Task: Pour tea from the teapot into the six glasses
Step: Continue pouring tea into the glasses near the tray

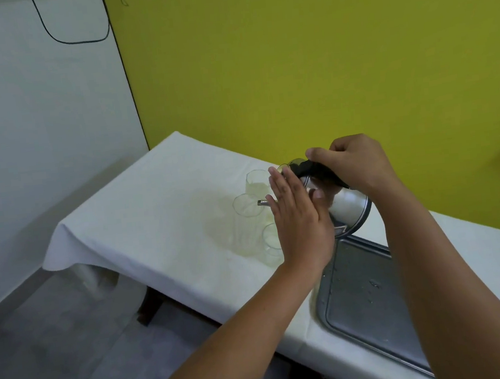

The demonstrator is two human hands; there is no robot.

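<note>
A shiny steel teapot (349, 207) is tipped to the left above the table, its thin spout (263, 202) over a clear glass (245, 205). My right hand (356, 160) grips the teapot's black handle from above. My left hand (298, 215) lies flat with straight fingers against the pot's lid side, holding nothing. A second glass (255, 182) with pale liquid stands behind, and a third glass (271, 242) shows beside my left wrist. Other glasses are hidden behind my left hand.
A white cloth covers the table (141, 218), whose left edge drops to a grey floor. A wet steel tray (366, 300) lies at the near right. A yellow wall stands close behind the table.
</note>
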